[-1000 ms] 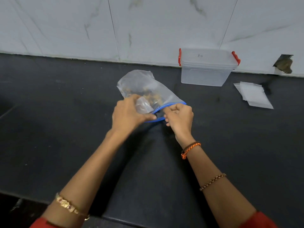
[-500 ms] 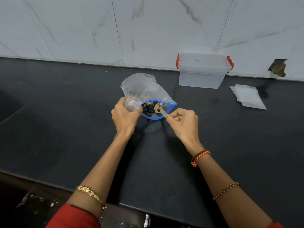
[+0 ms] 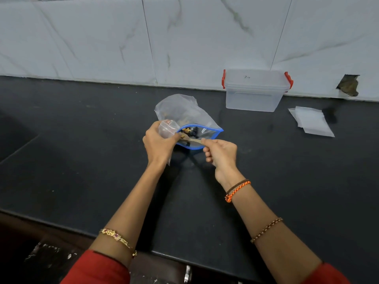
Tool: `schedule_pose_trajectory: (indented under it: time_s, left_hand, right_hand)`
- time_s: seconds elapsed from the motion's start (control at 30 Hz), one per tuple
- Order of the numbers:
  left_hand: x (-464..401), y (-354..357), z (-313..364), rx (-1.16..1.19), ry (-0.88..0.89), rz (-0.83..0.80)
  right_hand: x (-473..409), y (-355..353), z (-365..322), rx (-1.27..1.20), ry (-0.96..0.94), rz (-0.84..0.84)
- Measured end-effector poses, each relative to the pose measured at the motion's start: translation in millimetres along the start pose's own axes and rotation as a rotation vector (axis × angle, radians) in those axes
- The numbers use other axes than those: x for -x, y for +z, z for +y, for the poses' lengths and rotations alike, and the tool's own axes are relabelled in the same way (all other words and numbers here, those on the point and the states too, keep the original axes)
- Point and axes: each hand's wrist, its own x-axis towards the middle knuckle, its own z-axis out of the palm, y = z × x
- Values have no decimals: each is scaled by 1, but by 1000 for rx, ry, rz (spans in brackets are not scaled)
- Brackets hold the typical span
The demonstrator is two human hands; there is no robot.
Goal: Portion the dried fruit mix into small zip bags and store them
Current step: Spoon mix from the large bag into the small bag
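Left hand [image 3: 159, 143] pinches a limp, light small zip bag [image 3: 168, 129] by its mouth while right hand [image 3: 220, 152] grips a spoon [image 3: 191, 139] over the fruit bag [image 3: 190, 119].

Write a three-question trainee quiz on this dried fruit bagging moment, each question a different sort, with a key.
1. True or false: the clear storage box by the wall has its lid off.
2. Multiple choice: what does the right hand hold? A) a knife B) a small spoon C) a bag clip
3. Fill in: the left hand grips a small clear ____ beside the mouth of the blue-rimmed bag.

Key:
1. False; the lid is on, with the red latches at both ends.
2. B; its bowl is inside the big bag's open mouth, among the dried fruit.
3. zip bag.
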Motion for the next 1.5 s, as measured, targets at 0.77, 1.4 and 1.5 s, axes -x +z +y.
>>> schedule_pose_trajectory:
  time_s: [0.77,1.4,1.5]
  left_hand:
    - [34,-4,-4,-118,38,-58]
    - [56,-2,5,-209,165,-340]
    - [54,3,9,-184,186,-371]
  right_hand:
    - [-4,-51,-10,26,-74,179]
    - [10,-104,-40,70,-149,58]
    - [11,-103,-54,117,-217,-10]
